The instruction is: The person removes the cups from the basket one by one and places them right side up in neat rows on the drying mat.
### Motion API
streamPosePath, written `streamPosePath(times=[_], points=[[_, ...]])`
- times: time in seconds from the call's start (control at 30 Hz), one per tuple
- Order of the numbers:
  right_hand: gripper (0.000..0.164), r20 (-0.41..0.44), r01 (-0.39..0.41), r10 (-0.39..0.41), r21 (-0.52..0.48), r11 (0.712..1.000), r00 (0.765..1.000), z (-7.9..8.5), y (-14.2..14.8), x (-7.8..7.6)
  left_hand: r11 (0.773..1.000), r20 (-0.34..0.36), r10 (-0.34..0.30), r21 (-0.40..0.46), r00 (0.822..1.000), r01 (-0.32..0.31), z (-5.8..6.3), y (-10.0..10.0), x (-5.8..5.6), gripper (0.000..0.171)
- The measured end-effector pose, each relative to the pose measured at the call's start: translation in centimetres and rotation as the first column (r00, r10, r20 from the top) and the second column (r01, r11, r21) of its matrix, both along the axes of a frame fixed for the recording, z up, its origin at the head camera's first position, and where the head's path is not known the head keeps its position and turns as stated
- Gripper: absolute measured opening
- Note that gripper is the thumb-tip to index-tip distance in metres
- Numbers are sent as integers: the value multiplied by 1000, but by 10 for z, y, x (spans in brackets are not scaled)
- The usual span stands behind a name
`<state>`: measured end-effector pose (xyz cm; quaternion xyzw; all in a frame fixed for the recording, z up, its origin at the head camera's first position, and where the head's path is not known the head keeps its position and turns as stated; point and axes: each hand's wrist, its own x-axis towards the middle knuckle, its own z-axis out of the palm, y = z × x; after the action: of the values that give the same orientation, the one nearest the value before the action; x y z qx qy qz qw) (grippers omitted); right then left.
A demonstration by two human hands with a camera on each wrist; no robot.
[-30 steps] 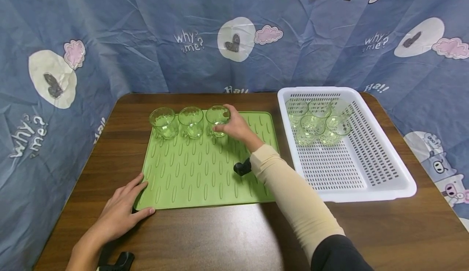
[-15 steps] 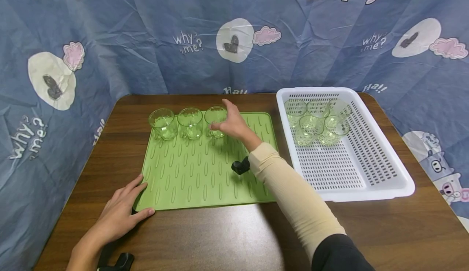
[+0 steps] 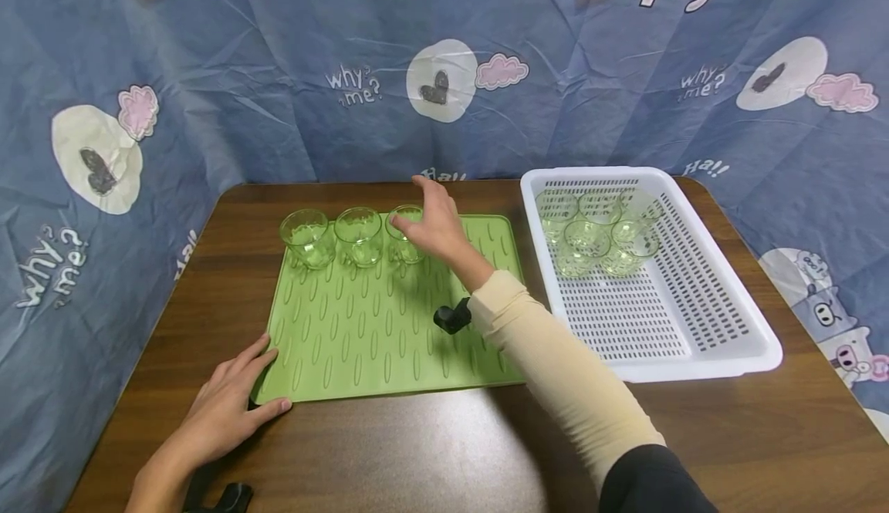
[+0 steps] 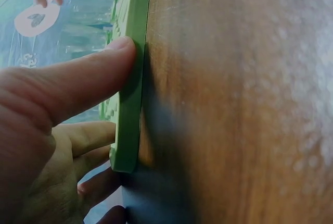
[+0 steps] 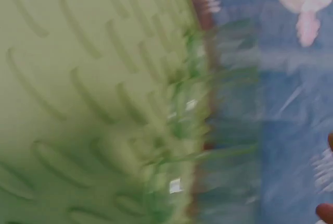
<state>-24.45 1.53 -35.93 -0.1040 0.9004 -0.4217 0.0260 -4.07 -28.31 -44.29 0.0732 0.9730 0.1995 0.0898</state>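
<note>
Three clear greenish glass cups stand upright in a row along the far edge of the green mat (image 3: 333, 335): a left cup (image 3: 309, 241), a middle cup (image 3: 359, 239) and a right cup (image 3: 405, 252). My right hand (image 3: 439, 224) is above the right cup with thumb and fingers spread and nothing held; it overlaps the rim in the head view. At the mat's near left corner, my left hand (image 3: 225, 405) rests with extended fingers along the side and the thumb (image 4: 99, 75) on the front edge.
A white perforated plastic basket (image 3: 736, 281) stands right of the mat, with several glass cups (image 3: 586, 243) grouped in its far left part. Brown wooden table (image 3: 389, 451) lies under everything, and a blue printed cloth (image 3: 278, 112) hangs behind it.
My right hand has let go of the right cup and risen, its fingers spreading apart. The cup stays on the mat, and my left hand keeps its place at the corner.
</note>
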Motion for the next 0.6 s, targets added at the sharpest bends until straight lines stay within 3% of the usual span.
streamPosePath(times=[0.13, 0.37, 0.47, 0.6], points=[[68, -57, 7, -9, -23, 1000, 998, 24, -1, 10, 1000, 5, 0, -9, 1000, 0, 1, 0, 0, 84], [62, -157, -71, 66, -25, 997, 985, 73, 18, 29, 1000, 6, -4, -21, 1000, 4, 0, -1, 1, 84], [61, -212, -75, 67, -30, 997, 975, 85, 38, 32, 1000, 4, -4, -24, 1000, 4, -2, -1, 2, 84], [59, -287, -38, 29, -27, 999, 958, 89, 77, 27, 1000, 5, -4, -18, 1000, 4, -3, -1, 1, 85]])
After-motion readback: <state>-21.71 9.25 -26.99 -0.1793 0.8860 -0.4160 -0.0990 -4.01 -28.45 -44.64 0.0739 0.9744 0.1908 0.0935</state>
